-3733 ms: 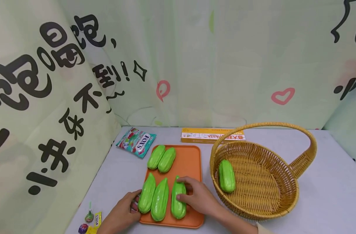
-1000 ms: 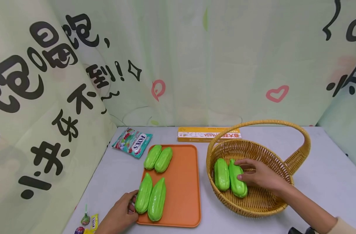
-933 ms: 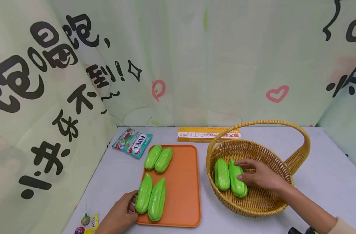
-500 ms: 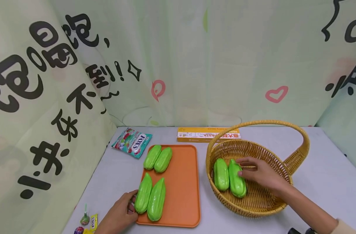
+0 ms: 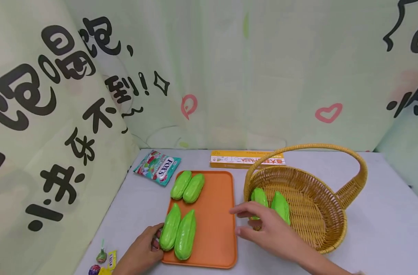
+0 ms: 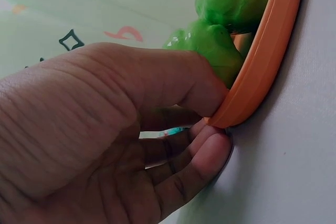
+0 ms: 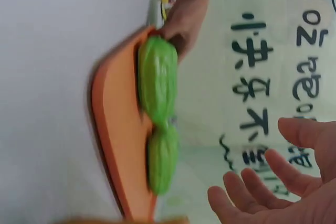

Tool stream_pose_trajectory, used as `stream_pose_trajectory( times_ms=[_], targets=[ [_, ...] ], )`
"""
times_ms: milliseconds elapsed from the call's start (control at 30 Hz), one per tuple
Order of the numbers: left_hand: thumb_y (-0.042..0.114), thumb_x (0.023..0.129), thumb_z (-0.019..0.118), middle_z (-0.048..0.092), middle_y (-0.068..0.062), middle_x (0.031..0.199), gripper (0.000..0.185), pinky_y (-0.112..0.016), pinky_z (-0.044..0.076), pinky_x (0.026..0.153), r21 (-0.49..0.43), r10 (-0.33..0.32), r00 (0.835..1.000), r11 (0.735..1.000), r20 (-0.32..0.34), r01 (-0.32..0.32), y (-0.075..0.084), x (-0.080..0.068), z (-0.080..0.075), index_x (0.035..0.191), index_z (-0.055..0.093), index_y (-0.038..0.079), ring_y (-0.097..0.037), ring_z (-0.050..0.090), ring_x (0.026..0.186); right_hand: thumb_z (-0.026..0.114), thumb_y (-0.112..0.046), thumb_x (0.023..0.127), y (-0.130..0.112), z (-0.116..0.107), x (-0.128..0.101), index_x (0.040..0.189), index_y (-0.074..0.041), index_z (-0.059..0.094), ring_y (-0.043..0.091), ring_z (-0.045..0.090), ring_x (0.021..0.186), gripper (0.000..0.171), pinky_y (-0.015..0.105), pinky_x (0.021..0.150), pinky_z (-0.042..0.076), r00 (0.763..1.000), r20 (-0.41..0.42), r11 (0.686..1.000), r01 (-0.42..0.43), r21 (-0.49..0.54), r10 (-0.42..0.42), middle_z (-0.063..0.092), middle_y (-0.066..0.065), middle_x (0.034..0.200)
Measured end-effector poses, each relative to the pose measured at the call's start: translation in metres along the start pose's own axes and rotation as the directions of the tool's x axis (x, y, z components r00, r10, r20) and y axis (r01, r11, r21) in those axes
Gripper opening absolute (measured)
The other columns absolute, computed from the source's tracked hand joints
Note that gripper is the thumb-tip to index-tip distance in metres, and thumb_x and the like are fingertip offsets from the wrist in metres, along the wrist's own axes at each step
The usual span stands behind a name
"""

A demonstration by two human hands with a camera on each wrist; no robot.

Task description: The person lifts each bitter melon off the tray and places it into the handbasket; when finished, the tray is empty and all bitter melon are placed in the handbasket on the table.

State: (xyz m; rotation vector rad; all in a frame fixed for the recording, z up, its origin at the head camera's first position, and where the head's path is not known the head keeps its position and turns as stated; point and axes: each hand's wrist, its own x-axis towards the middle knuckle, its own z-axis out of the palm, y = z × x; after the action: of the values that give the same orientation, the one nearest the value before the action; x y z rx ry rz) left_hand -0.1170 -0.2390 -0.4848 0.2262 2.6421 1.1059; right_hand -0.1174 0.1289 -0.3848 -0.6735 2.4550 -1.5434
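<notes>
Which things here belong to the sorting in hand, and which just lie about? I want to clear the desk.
In use: orange tray; four green gourds on the tray; wicker basket; two gourds in the basket; left hand; right hand.

Lying about: candy bag; yellow pasta box; loose sweets.

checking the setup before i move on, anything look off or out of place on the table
Nothing is spilled or damaged. Four gourds lie in neat pairs on the tray, two more in the basket. The only stray bits are small candies at the table's near left edge.
</notes>
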Motion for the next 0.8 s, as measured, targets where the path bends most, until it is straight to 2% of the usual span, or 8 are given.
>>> stream_pose_trajectory(
  times_ms=[133, 233, 367, 500, 633, 800],
  targets=[
    [0.005, 0.067, 0.065, 0.051, -0.003, 0.100, 0.076, -0.028, 0.043, 0.069, 0.012, 0.000, 1.000, 1.000, -0.006, 0.000, 0.001, -0.001, -0.001, 0.140, 0.046, -0.006, -0.017, 0.050, 0.084, 0.072, -0.030, 0.090, 0.009, 0.037, 0.020, 0.123, -0.022, 0.064, 0.032, 0.056, 0.118, 0.035, 0.037, 0.088, 0.051, 0.995, 0.098, 0.988, -0.048, 0.150, 0.033, 0.057, 0.001, 0.130],
    [0.004, 0.068, 0.065, 0.051, -0.003, 0.100, 0.076, -0.028, 0.044, 0.069, 0.006, 0.011, 1.000, 1.000, -0.011, -0.011, 0.001, -0.002, -0.001, 0.140, 0.046, -0.006, -0.017, 0.050, 0.084, 0.072, -0.026, 0.090, 0.019, 0.065, 0.035, 0.126, -0.019, 0.063, 0.037, 0.055, 0.118, 0.038, 0.045, 0.088, 0.050, 0.993, 0.103, 0.976, -0.075, 0.203, 0.055, 0.053, 0.007, 0.133],
    [0.004, 0.067, 0.065, 0.051, -0.003, 0.100, 0.076, -0.027, 0.044, 0.068, 0.007, 0.010, 1.000, 1.000, -0.015, -0.010, 0.002, -0.002, -0.001, 0.140, 0.046, -0.006, -0.016, 0.050, 0.084, 0.073, -0.030, 0.088, 0.030, 0.101, 0.050, 0.128, -0.018, 0.063, 0.034, 0.055, 0.118, 0.042, 0.052, 0.092, 0.045, 0.999, 0.036, 0.991, -0.045, 0.125, 0.041, 0.054, 0.007, 0.131],
    [0.004, 0.067, 0.065, 0.051, -0.003, 0.099, 0.076, -0.028, 0.043, 0.068, 0.011, 0.004, 1.000, 1.000, -0.014, -0.004, 0.002, -0.001, -0.001, 0.140, 0.046, -0.006, -0.017, 0.050, 0.083, 0.075, -0.031, 0.086, 0.036, 0.123, 0.058, 0.128, -0.016, 0.062, 0.029, 0.053, 0.118, 0.046, 0.050, 0.095, 0.043, 1.000, -0.028, 0.999, -0.010, 0.044, 0.012, 0.055, 0.005, 0.128],
    [0.004, 0.067, 0.064, 0.051, -0.003, 0.100, 0.076, -0.028, 0.043, 0.069, 0.000, 0.003, 1.000, 1.000, -0.016, -0.003, 0.003, -0.002, -0.001, 0.140, 0.046, -0.007, -0.017, 0.050, 0.084, 0.076, -0.028, 0.085, 0.037, 0.132, 0.062, 0.127, -0.016, 0.063, 0.025, 0.053, 0.115, 0.046, 0.047, 0.094, 0.042, 0.999, -0.050, 1.000, -0.014, 0.024, 0.015, 0.057, 0.004, 0.126],
    [0.005, 0.067, 0.064, 0.050, -0.003, 0.100, 0.076, -0.027, 0.043, 0.068, -0.010, 0.003, 1.000, 1.000, -0.004, -0.003, 0.003, -0.002, -0.001, 0.140, 0.046, -0.006, -0.017, 0.049, 0.084, 0.077, -0.028, 0.084, 0.037, 0.135, 0.064, 0.126, -0.017, 0.064, 0.023, 0.054, 0.115, 0.045, 0.048, 0.095, 0.042, 0.998, -0.033, 0.997, -0.057, 0.046, 0.058, 0.059, 0.003, 0.125]
  ],
)
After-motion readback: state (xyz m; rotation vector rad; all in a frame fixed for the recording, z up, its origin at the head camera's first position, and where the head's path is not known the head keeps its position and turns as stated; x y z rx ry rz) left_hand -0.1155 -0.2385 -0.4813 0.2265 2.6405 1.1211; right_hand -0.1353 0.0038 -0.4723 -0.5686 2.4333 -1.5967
